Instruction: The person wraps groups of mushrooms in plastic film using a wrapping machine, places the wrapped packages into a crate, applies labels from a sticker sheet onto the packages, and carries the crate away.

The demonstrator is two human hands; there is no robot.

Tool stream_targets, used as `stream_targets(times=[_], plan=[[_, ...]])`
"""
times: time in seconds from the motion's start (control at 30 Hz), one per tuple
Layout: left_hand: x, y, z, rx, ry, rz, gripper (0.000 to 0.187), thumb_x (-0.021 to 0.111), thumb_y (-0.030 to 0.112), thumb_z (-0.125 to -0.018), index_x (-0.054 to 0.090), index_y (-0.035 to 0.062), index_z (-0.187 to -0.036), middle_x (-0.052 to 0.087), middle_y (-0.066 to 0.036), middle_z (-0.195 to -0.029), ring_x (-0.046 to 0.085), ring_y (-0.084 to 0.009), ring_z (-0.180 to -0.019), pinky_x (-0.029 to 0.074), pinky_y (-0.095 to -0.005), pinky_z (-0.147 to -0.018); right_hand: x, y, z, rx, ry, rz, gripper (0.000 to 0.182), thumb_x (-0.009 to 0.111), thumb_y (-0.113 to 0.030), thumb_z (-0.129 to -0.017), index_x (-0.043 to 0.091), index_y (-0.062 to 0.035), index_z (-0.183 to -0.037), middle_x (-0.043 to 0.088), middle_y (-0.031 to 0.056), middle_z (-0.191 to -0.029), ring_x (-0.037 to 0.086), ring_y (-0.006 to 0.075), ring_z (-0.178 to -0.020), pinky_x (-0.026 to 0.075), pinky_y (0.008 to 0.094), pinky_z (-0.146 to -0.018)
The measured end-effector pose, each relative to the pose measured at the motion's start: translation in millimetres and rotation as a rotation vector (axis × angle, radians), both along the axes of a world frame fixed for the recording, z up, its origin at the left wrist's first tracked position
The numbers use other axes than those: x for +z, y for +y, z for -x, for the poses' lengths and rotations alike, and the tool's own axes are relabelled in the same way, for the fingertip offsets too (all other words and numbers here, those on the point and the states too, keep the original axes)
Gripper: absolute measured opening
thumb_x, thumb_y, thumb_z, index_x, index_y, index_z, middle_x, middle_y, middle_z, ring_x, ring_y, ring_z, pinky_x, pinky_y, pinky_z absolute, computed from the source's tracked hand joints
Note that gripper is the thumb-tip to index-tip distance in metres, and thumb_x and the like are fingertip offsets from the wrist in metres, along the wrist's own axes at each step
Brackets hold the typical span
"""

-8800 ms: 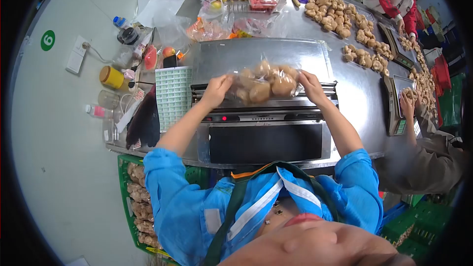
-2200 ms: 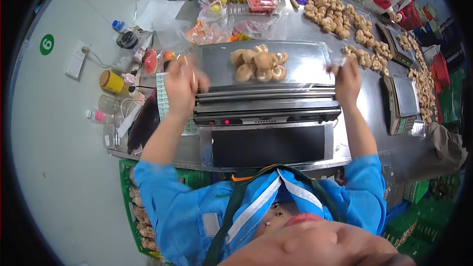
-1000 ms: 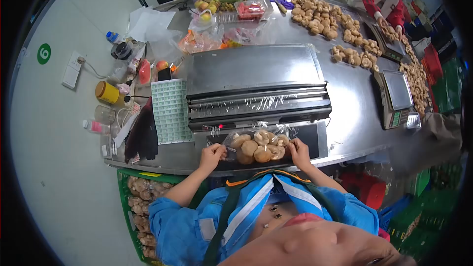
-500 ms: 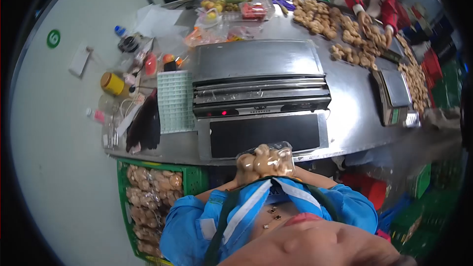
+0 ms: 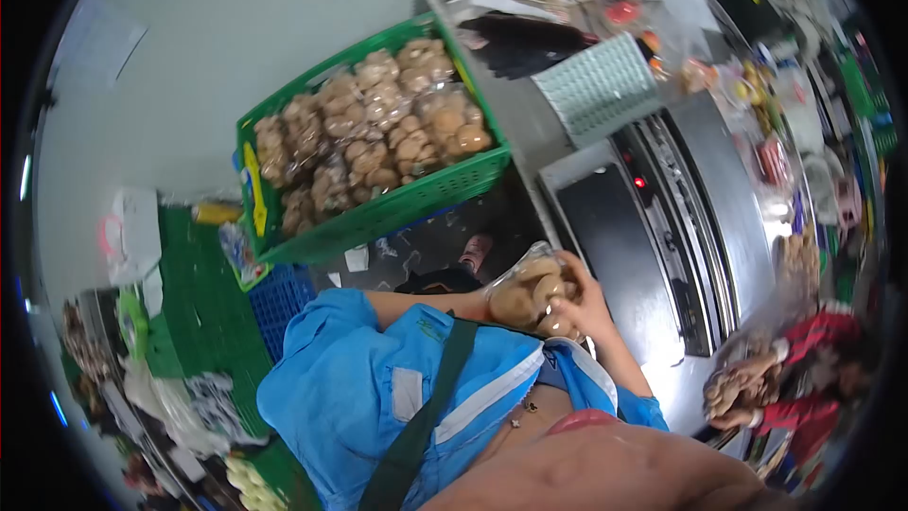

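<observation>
A clear wrapped pack of brown mushrooms point(image 5: 532, 291) is held close to the chest, in front of the blue jacket. My right hand point(image 5: 584, 307) is closed round its right side, with the fingers over the wrap. My left hand point(image 5: 487, 305) supports the pack from its left side, and its fingers are mostly hidden behind it. Above and to the left of the pack, a green crate point(image 5: 378, 211) holds several similar wrapped mushroom packs point(image 5: 366, 168).
The steel table point(image 5: 525, 128) carries a wrapping machine point(image 5: 662, 218) with a red light, and a pale green tray stack point(image 5: 600, 85). A co-worker in red sleeves point(image 5: 818, 336) handles mushrooms at lower right. A blue crate point(image 5: 280, 303) stands at left.
The view has swung left toward the crate, so the table now appears rotated at the right. The mushroom pack has stayed in both hands, and my right hand's fingers now show on it.
</observation>
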State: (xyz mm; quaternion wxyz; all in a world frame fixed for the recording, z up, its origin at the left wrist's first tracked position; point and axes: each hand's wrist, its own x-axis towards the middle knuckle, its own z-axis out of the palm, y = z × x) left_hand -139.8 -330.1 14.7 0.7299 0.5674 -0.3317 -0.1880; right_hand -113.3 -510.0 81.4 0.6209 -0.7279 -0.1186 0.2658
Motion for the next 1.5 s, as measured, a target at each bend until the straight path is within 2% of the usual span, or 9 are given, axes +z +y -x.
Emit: stream_targets(times=[0.03, 0.1, 0.23, 0.37, 0.57, 0.77, 0.93, 1.1, 1.5], plan=[[11, 20, 1, 0.281, -0.38, -0.345, 0.035, 0.051, 0.027, -0.088, 0.045, 0.0098, -0.118, 0.05, -0.008, -0.116, 0.05, -0.0217, -0.105, 0.046, -0.0378, -0.082, -3, 4, -4, -0.053, 0.003, -0.016, 0.07, 0.069, -0.027, -0.07, 0.038, -0.0028, -0.127, 0.053, 0.0158, -0.11, 0.052, 0.024, -0.104, 0.042, 0.0342, -0.088], [22, 58, 7, 0.201, 1.057, 0.654, 0.069, 0.056, 0.034, -0.085, 0.018, 0.0055, -0.136, 0.035, -0.01, -0.133, 0.042, -0.0265, -0.116, 0.036, -0.0402, -0.095, -12, 29, -20, -0.255, 0.07, -0.109, 0.065, 0.061, -0.024, -0.078, 0.031, -0.0008, -0.131, 0.048, 0.0191, -0.117, 0.048, 0.0258, -0.109, 0.04, 0.0335, -0.091], [37, 103, -43, 1.167, 0.044, -0.198, 0.086, 0.071, 0.022, -0.073, 0.015, 0.0036, -0.136, 0.03, -0.018, -0.133, 0.032, -0.0268, -0.123, 0.027, -0.0385, -0.102, -30, 150, -44, -0.224, -0.456, -0.072, 0.069, 0.049, -0.03, -0.086, 0.016, 0.0049, -0.135, 0.026, 0.0249, -0.135, 0.025, 0.0339, -0.127, 0.02, 0.0377, -0.105], [28, 233, -102, 1.205, 0.468, 0.404, 0.074, 0.07, 0.017, -0.074, 0.026, 0.0017, -0.131, 0.038, -0.019, -0.127, 0.048, -0.0272, -0.107, 0.044, -0.0347, -0.087, -29, 248, -122, 0.132, -0.44, -0.157, 0.071, 0.051, -0.034, -0.085, 0.018, 0.004, -0.135, 0.027, 0.0241, -0.136, 0.024, 0.0343, -0.128, 0.02, 0.0404, -0.104], [-58, 307, -145, 1.443, 0.549, -0.237, 0.073, 0.068, 0.041, -0.071, 0.036, 0.0078, -0.128, 0.048, -0.017, -0.119, 0.048, -0.0275, -0.107, 0.042, -0.0374, -0.088, -97, 272, -207, 0.214, -0.908, 0.801, 0.061, 0.059, -0.028, -0.078, 0.033, -0.0054, -0.129, 0.037, 0.02, -0.127, 0.034, 0.0339, -0.12, 0.03, 0.0437, -0.097], [-149, 289, -178, 1.661, 0.323, -0.409, 0.059, 0.057, 0.033, -0.082, 0.039, -0.0075, -0.121, 0.046, -0.027, -0.118, 0.044, -0.0368, -0.11, 0.032, -0.0401, -0.095, -94, 265, -196, 0.182, -0.912, 0.727, 0.055, 0.061, -0.019, -0.075, 0.04, -0.0021, -0.123, 0.04, 0.0175, -0.125, 0.038, 0.0338, -0.117, 0.033, 0.04, -0.096], [-119, 312, -155, 1.379, 0.213, -0.857, 0.067, 0.055, 0.033, -0.082, 0.027, -0.0034, -0.132, 0.029, -0.024, -0.135, 0.031, -0.0367, -0.123, 0.024, -0.0409, -0.104, -21, 217, -125, -0.224, -0.624, 0.207, 0.037, 0.059, -0.013, -0.078, 0.051, -0.003, -0.113, 0.055, 0.0184, -0.109, 0.052, 0.0341, -0.102, 0.041, 0.0386, -0.087], [-15, 259, -171, 1.21, -0.197, -0.307, 0.035, 0.051, 0.008, -0.087, 0.043, -0.0018, -0.12, 0.049, -0.017, -0.118, 0.049, -0.0251, -0.106, 0.039, -0.0347, -0.09, -29, 83, 1, -0.715, -0.384, 0.327, 0.023, 0.057, -0.014, -0.082, 0.059, -0.0031, -0.102, 0.063, 0.0145, -0.093, 0.062, 0.0263, -0.083, 0.048, 0.0326, -0.074], [65, -236, -35, -0.529, -0.134, -0.189, 0.024, 0.058, 0.002, -0.079, 0.057, 0.002, -0.103, 0.06, -0.007, -0.094, 0.058, -0.0127, -0.087, 0.045, -0.025, -0.079, -82, -353, 247, -2.049, -0.267, 0.24, 0.04, 0.054, -0.029, -0.085, 0.052, -0.002, -0.115, 0.06, 0.0081, -0.103, 0.058, 0.0164, -0.09, 0.043, 0.0283, -0.075]])
